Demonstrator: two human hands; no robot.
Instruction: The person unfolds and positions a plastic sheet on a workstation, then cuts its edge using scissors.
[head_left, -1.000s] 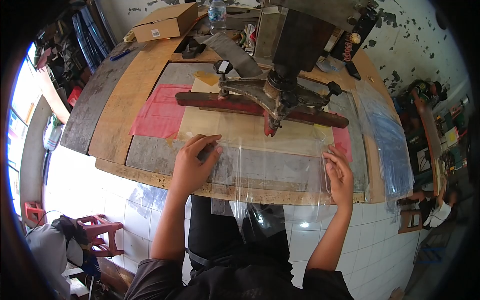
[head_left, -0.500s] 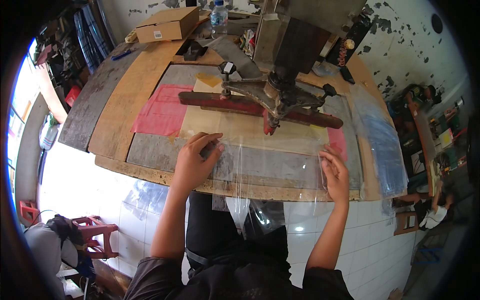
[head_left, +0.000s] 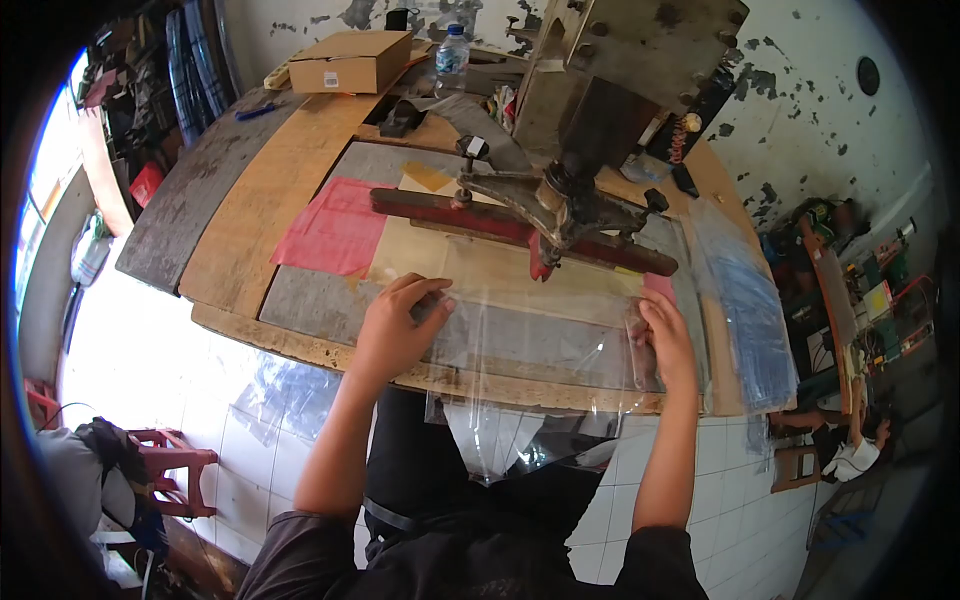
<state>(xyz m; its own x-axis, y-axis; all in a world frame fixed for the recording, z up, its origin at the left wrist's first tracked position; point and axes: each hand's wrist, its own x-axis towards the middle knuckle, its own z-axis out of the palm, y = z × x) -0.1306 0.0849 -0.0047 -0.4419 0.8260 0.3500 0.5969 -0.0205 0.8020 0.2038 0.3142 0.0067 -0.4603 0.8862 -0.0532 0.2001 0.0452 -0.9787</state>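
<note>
A clear plastic sheet (head_left: 530,350) spans between my two hands and hangs over the table's front edge above my lap. My left hand (head_left: 402,325) pinches its left side between thumb and fingers. At the opposite side, my right hand (head_left: 665,338) has its fingers closed on the sheet's right edge. Just beyond my hands, the long red-brown bar (head_left: 480,215) of a press sits over a cream-coloured pad (head_left: 425,255). Pink sheeting (head_left: 330,228) lies at the pad's left end. Transparency makes the sheet's far edge hard to make out.
The press's metal column (head_left: 600,120) rises behind the bar. A stack of bluish clear plastic (head_left: 750,310) lies on the right of the table. At the back stand a cardboard box (head_left: 350,62) and a water bottle (head_left: 452,62). Another person sits at far right.
My view has tilted and shifted slightly. Both hands keep their hold on the plastic sheet, which hangs in different folds and seems to reach a little farther towards the bar.
</note>
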